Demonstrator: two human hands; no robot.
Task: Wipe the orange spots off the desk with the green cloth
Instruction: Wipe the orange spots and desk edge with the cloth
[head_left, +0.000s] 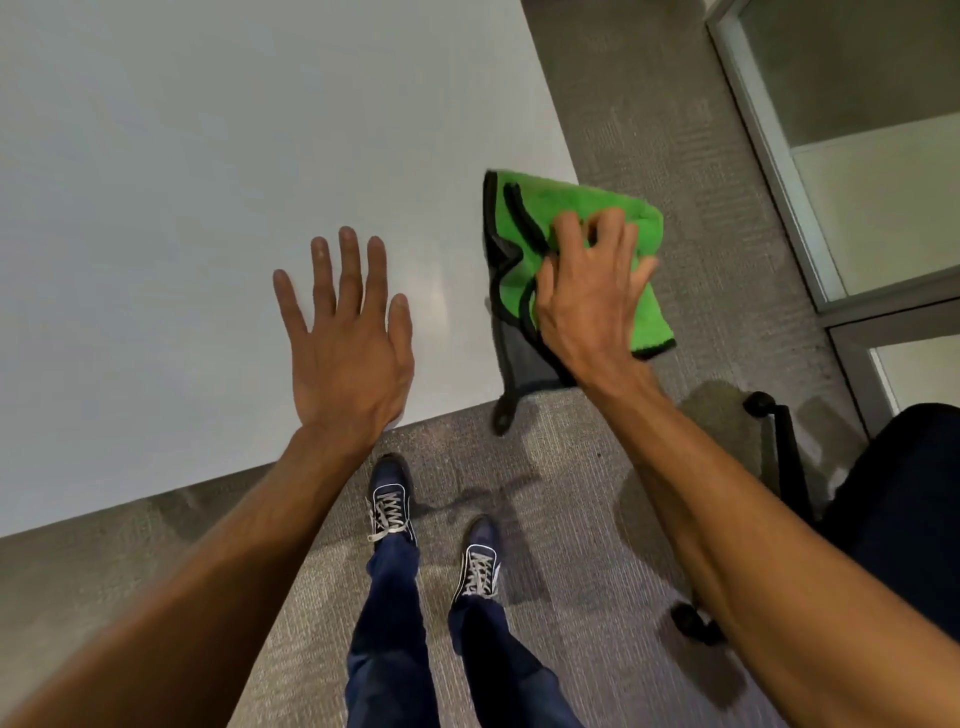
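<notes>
The green cloth (602, 208), edged in black with a grey underside, hangs crumpled at the white desk's (208, 182) right front corner, partly past its edge. My right hand (592, 296) is shut on the cloth, fingers bunched into its middle. Flat on the desktop near the front edge rests my left hand (345, 343), fingers spread and holding nothing. I see no orange spots on the visible desktop.
Grey carpet (649, 119) runs along the desk's front and right side. A black office chair (893, 509) with castors stands at the right. A glass partition with a metal frame (769, 156) is at the upper right. My legs and shoes are below the desk edge.
</notes>
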